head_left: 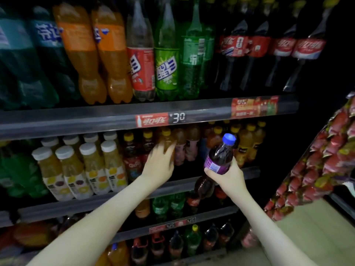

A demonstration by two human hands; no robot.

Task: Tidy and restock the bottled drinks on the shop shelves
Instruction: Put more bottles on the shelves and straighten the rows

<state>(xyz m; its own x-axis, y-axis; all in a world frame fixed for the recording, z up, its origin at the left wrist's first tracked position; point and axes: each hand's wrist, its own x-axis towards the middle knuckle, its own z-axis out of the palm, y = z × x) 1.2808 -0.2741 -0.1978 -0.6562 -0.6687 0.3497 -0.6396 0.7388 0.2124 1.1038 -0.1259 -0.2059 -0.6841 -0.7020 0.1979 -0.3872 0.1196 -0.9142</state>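
My right hand (225, 174) grips a purple drink bottle (219, 156) with a blue cap, tilted, in front of the middle shelf (249, 172). My left hand (160, 163) reaches into that shelf and its fingers curl round an amber bottle with a yellow cap (167, 140). Around it stand more yellow-capped bottles (247, 139) and dark red ones (132, 152).
White-capped juice bottles (76, 169) fill the shelf's left part. Large soda bottles line the top shelf (115, 120): orange (96, 54), green (167, 64), cola (249, 45). Lower shelves (172, 214) hold small bottles. A rack of red snack packets (317, 166) stands at the right.
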